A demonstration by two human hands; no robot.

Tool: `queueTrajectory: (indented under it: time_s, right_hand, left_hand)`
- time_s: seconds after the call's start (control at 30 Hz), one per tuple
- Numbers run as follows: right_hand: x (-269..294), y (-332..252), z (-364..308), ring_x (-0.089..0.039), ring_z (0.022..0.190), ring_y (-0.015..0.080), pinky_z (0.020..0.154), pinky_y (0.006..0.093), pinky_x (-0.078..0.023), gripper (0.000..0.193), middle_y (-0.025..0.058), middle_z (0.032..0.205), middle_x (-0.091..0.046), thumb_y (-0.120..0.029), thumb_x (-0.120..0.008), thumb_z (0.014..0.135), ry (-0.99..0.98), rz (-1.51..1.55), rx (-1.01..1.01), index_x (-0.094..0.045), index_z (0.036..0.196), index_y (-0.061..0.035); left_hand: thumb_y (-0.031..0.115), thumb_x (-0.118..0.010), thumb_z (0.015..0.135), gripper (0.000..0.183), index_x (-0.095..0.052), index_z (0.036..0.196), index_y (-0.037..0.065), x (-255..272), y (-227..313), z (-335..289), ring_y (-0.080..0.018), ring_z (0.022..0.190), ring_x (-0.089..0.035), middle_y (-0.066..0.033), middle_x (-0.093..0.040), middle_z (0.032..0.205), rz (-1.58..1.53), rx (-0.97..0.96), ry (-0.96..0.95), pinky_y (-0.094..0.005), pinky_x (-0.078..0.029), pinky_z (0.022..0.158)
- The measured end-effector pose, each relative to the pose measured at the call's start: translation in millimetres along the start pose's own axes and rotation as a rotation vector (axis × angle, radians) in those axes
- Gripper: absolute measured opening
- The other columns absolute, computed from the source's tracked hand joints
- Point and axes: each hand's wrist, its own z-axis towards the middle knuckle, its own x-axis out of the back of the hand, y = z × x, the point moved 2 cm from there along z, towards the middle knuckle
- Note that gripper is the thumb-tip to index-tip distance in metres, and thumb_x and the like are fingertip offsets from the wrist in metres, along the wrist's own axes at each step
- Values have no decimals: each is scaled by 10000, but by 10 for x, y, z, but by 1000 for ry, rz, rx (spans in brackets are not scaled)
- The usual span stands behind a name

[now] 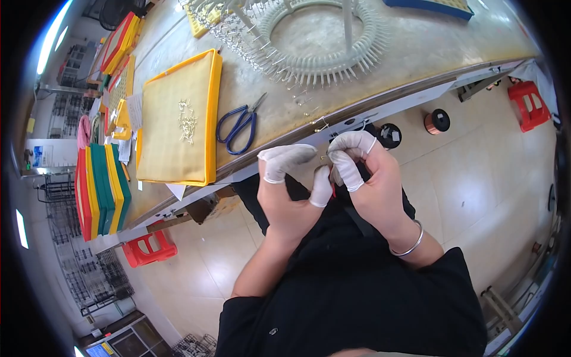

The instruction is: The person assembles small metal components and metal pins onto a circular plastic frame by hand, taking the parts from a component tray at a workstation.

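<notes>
Both my hands are in front of my body at the table's front edge, with white covers on several fingers. My left hand (290,184) is open, its fingers stretched out and its thumb apart from them. Close beside it, my right hand (370,175) is closed in a pinch. A small gold-coloured metal piece (323,157) shows at the right fingertips; its exact kind is too small to tell. A sliver of something red (333,185) appears below the pinch. More small metal pieces (321,125) lie at the table edge just beyond my hands.
On the table (178,41) lie a yellow tray (218,107) holding small pale pieces (187,122) and blue-handled scissors (239,130). A pegged ring rack (327,62) stands at the back. Stacked coloured trays (101,190) are left. Red stools (150,248) and wire spools (437,121) are on the floor.
</notes>
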Motion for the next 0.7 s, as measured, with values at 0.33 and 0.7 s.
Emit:
queueTrajectory:
  time_s: [0.33,0.7]
  right_hand:
    - [-19,-85,-5,-605,694,80,594,198,-452,154,60,785,-634,-72,-560,872,-27,-71,10,-581,1007,-1]
    - [-81,-175,-12,-603,651,80,612,221,-473,153,71,698,-639,-2,-565,852,24,-179,55,-521,996,21]
  left_hand:
    - [-30,-701,604,221,-636,791,68,155,98,288,-226,792,-525,-66,-559,853,268,-145,-213,-302,-427,684]
    - [-25,-700,570,273,-661,814,91,123,174,438,-227,761,-483,-46,-523,814,375,-306,-166,-315,-391,658]
